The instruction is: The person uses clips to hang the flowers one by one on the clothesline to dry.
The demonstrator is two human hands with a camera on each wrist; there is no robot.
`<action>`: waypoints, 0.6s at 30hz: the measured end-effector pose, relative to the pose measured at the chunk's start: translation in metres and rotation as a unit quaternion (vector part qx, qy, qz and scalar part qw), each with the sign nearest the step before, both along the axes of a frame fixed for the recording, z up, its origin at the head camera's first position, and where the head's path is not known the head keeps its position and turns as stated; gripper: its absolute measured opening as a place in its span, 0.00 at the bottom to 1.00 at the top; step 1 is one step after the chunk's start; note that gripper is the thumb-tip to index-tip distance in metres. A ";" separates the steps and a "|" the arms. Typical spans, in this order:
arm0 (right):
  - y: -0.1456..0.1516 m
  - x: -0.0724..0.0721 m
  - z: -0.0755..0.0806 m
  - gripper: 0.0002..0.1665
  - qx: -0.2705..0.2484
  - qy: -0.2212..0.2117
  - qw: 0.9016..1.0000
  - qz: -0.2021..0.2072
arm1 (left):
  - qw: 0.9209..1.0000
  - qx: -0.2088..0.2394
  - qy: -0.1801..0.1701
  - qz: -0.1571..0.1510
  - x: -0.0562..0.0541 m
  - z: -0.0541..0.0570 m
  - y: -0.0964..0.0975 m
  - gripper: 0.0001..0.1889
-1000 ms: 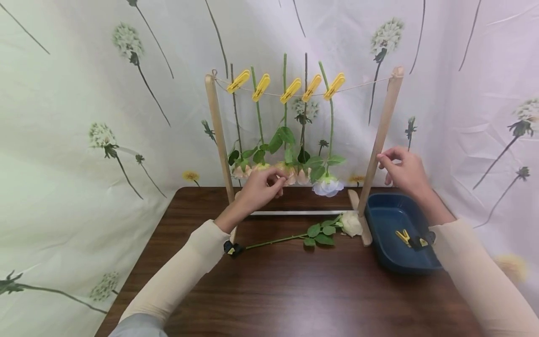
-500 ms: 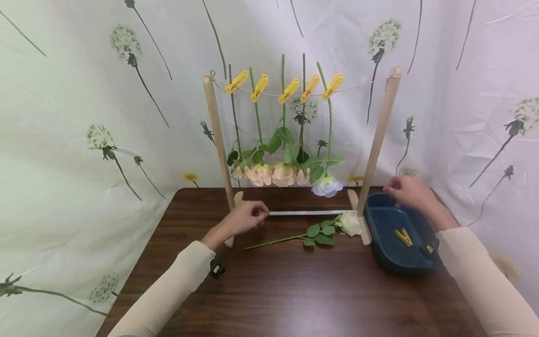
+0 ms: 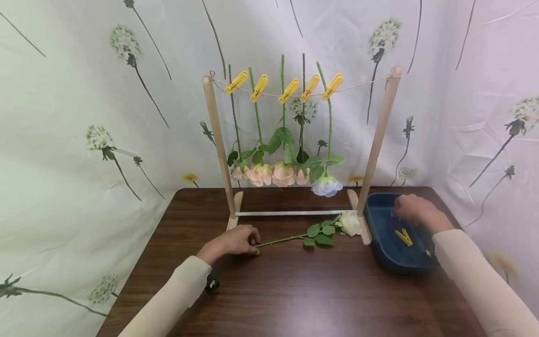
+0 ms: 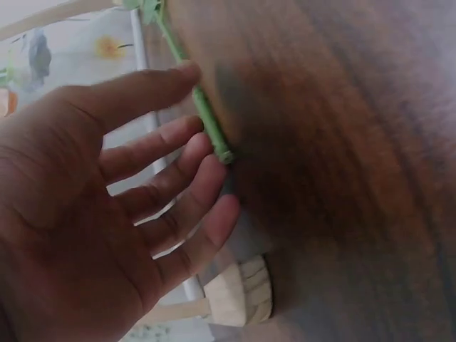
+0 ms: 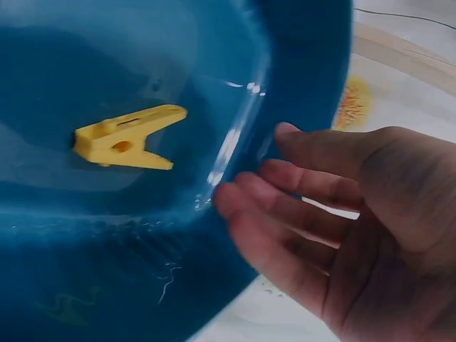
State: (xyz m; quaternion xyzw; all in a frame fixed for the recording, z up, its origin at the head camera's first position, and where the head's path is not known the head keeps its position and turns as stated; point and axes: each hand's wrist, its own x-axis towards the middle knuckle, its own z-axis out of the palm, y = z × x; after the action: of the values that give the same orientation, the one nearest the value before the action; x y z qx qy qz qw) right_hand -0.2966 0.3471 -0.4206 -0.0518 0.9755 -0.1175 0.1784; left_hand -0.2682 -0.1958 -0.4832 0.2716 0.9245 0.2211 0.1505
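Note:
A white rose (image 3: 351,223) lies on the table with its green stem (image 3: 282,240) pointing left. My left hand (image 3: 236,241) is at the cut end of that stem. In the left wrist view the thumb and loosely bent fingers are spread apart, with the stem (image 4: 208,121) right at their tips. My right hand (image 3: 414,210) reaches over the blue basin (image 3: 381,243), fingers relaxed and holding nothing. Inside the basin lies a yellow clothespin (image 5: 128,137), a short way from those fingertips.
Behind the rose stands a wooden frame (image 3: 379,135) with a string across its top. Several yellow clothespins (image 3: 289,91) clip flowers upside down there, peach roses (image 3: 283,174) and a pale blue one (image 3: 326,186). A white rod (image 3: 294,213) joins the frame's feet.
My left hand has come down from the hanging roses to the stem end of the lying rose. My right hand has moved from beside the frame's right post down into the basin area.

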 end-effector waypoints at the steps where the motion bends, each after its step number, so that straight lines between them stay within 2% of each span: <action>1: 0.000 0.001 -0.001 0.16 0.004 -0.009 1.000 -0.003 | 1.000 -0.005 0.006 -0.002 0.001 -0.001 0.000 0.09; 8: 0.001 0.006 -0.004 0.21 0.003 -0.044 0.999 -0.030 | 0.999 -0.002 0.044 -0.007 0.004 -0.006 0.000 0.06; 14: 0.002 0.006 -0.006 0.27 0.000 -0.088 0.994 -0.068 | 0.999 0.007 0.043 0.016 0.003 -0.009 0.002 0.05; 18: 0.003 0.002 -0.011 0.25 0.000 -0.108 0.992 -0.072 | 0.999 0.018 0.036 0.023 0.003 -0.011 0.003 0.03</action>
State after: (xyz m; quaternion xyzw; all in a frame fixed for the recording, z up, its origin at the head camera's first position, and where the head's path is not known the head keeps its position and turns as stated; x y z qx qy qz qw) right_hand -0.2942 0.3503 -0.4313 0.0313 0.9519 -0.1346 0.2735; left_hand -0.2655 -0.1926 -0.4945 0.2609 0.9313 0.2308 0.1068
